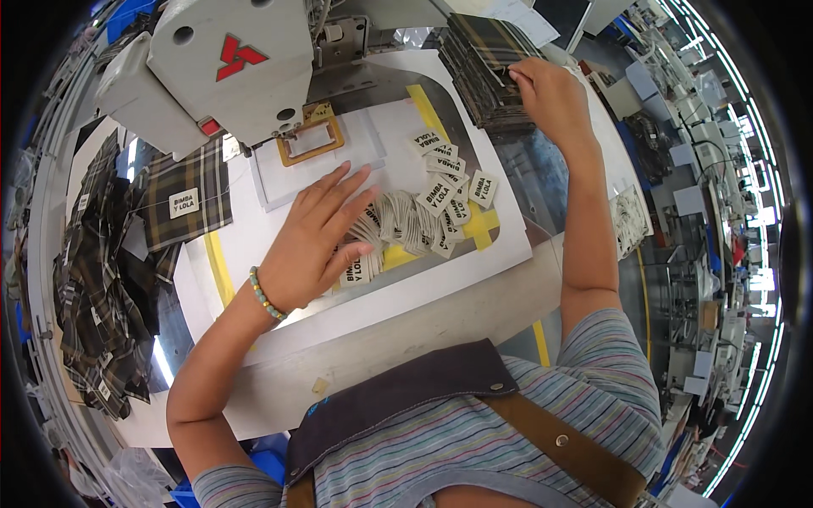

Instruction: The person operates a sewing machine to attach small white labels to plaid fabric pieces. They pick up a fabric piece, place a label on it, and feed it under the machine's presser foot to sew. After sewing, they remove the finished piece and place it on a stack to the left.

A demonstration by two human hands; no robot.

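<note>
Plaid cloth pieces [478,42] lie in a stack near the far right corner of the table [373,334], which is the largest thing and carries all the others. Next in size is the white sewing machine [233,68], whose head reaches over the table from its far edge. Along the left edge is a crumpled plaid heap [97,288], and beside it one flat plaid piece [207,173] bears a white label. Of the hands, the left hand [318,224] is palm down with fingers wide, beside the labels; whether it touches them, I cannot tell. The right hand [555,102] is narrow, thumb and fingers together at the stack's right side; whether they pinch cloth, I cannot tell. Smaller is the amber frame [310,142] below the machine head. Smallest, many white labels [402,222] make a curved row toward the near edge, with others scattered at its right.
</note>
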